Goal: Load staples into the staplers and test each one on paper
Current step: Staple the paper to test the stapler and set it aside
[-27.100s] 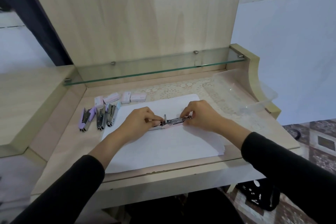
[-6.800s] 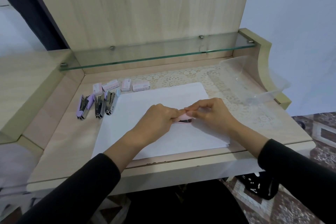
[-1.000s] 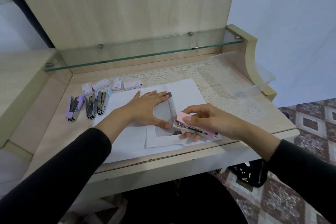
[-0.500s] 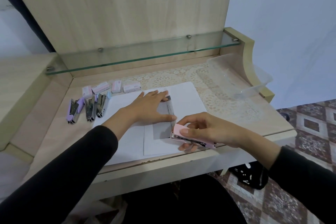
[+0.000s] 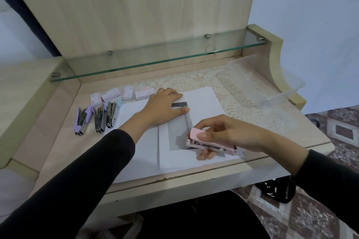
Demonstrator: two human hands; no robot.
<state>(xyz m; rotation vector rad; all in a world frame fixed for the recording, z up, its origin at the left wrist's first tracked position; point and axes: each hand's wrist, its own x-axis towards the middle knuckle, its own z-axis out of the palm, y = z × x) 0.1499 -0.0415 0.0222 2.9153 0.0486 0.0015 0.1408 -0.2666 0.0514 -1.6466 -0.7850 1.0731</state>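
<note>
— Pink stapler (image 5: 210, 142), steel underneath, at the folded paper's (image 5: 202, 101) near edge, right hand (image 5: 229, 134) pinching it, thumb on top!
— And the left hand (image 5: 165, 106)?
— Spread flat on the sheet; seconds ago both hands held the stapler mid-page.

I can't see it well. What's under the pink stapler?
Under the pink stapler lies white paper, and fingers of the right hand curl beneath it. Whether paper sits inside its mouth is hidden.

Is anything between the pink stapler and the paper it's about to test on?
Nothing visible. The right hand holds the stapler right at the folded paper; the left hand presses it flat farther back, clear of the stapler.
</note>
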